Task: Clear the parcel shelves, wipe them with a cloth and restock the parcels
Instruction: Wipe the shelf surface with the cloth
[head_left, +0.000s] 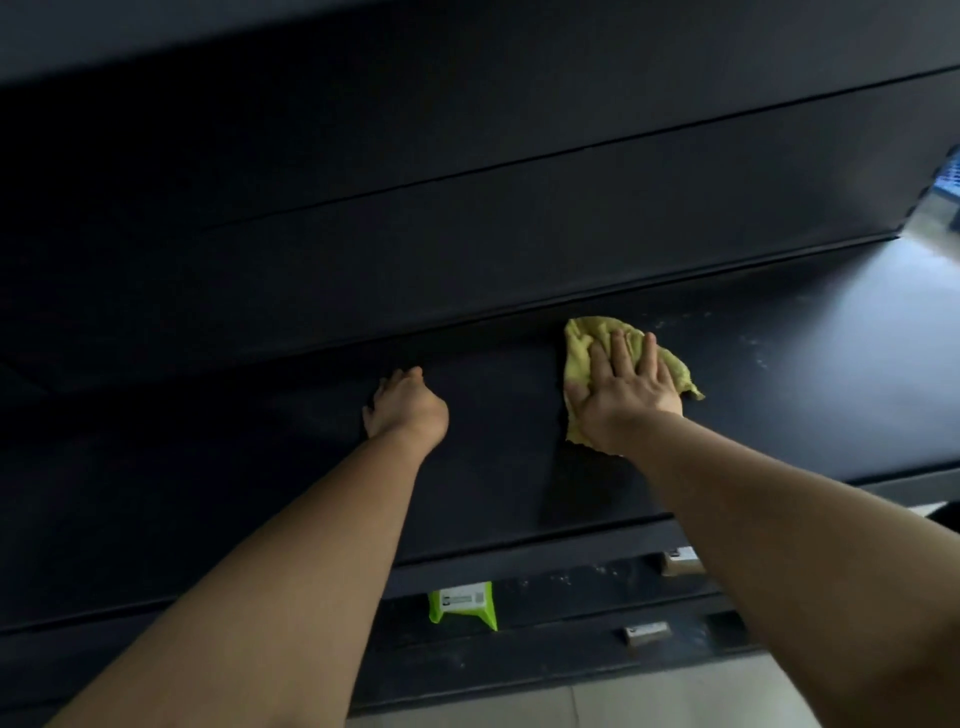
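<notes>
Dark shelf, dust specks at R end, back dim. R hand flat, fingers straight, pressing yellow-green cloth near rear edge. L hand clenched on shelf, fingertips hidden. Green parcel below, partly covered.

The one head camera looks forward and down from behind the right hand, close to the shelf; lower shelves show beneath it.
</notes>
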